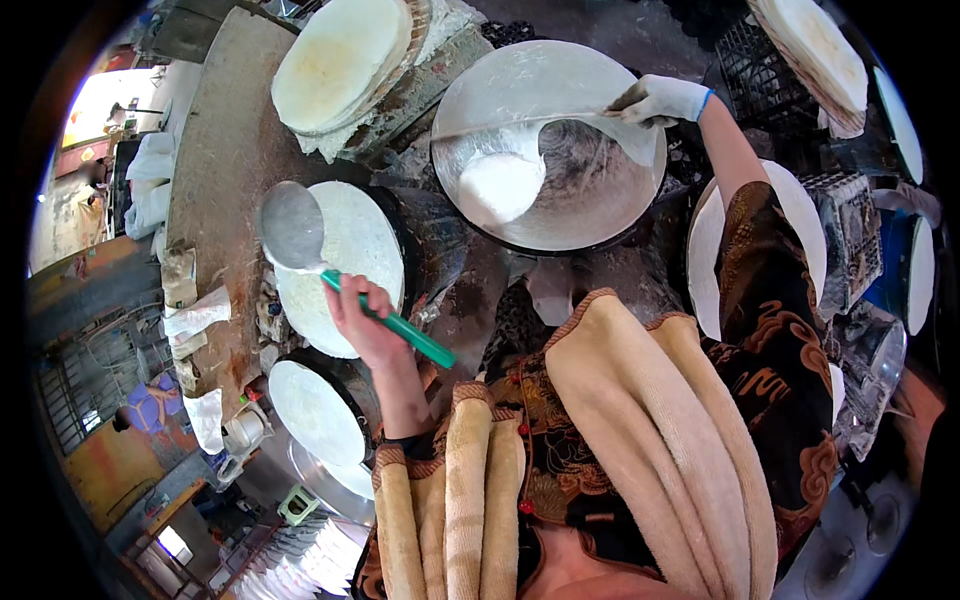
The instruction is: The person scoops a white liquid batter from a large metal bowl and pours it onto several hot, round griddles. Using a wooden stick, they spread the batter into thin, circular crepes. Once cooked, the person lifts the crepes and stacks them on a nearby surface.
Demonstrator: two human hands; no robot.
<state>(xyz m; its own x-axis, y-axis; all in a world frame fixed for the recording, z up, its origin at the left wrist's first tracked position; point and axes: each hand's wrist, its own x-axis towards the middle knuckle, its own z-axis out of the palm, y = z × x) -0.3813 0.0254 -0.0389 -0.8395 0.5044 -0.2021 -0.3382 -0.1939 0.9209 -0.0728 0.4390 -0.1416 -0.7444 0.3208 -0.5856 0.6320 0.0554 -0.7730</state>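
Observation:
In my bare left hand is a large metal ladle, gripped by its green handle. Its wide grey bowl hangs over the left edge of a white round surface. My right hand, in a white glove with darkened fingertips, reaches to the far right rim of a big round pan. Its fingers are closed there; what they pinch is hard to make out. Inside the pan lies a pool of bright white batter. A thin pale film covers the pan's far part, with a straight edge running toward my right fingers.
Stacked round pale sheets rest on a block at the far left. More round sheets lean at the far right by black crates. A white round top stands nearer left, and a brown ledge runs along the left.

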